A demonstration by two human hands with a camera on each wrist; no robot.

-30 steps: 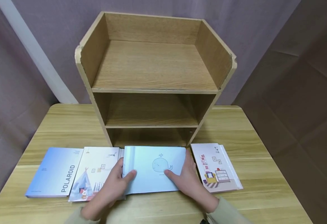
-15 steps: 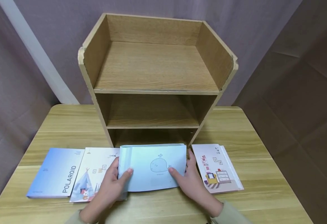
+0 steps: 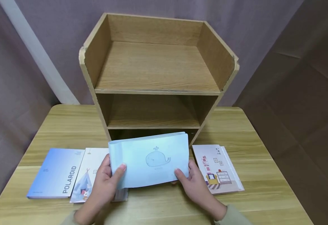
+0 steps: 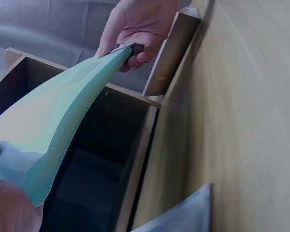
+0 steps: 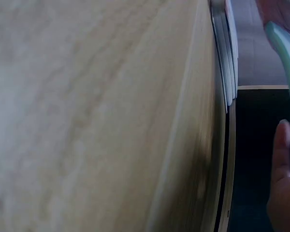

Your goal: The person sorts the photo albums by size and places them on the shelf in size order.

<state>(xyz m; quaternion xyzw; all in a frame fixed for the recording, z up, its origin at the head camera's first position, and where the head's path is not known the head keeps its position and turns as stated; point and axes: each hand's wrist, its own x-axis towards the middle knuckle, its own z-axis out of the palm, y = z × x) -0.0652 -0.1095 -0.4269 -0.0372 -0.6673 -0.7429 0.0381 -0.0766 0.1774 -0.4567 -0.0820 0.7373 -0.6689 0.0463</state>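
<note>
A thin light-blue booklet (image 3: pixel 152 162) with a whale drawn on its cover is held up in front of the shelf, its right end slightly higher than its left. My left hand (image 3: pixel 106 182) grips the left edge, thumb on the cover and fingers behind. At the opposite edge my right hand (image 3: pixel 194 186) pinches it in the same way, thumb near the lower right corner. The left wrist view shows the booklet (image 4: pixel 58 106) bowed between both hands, raised off the table. Its green-tinted edge (image 5: pixel 285 53) shows in the right wrist view. The fingers behind it are mostly hidden.
A wooden shelf unit (image 3: pixel 155 92) stands at the back, its lowest compartment partly covered by the booklet. On the left lie a blue POLAROID book (image 3: pixel 54 175) and a tent-picture book (image 3: pixel 82 187) overlapping. Another illustrated book (image 3: pixel 217 172) lies on the right of the table (image 3: pixel 158 209).
Both hands have lifted the booklet off the table towards me and slightly left. It has tilted, its right end rising. The books on the table have stayed put.
</note>
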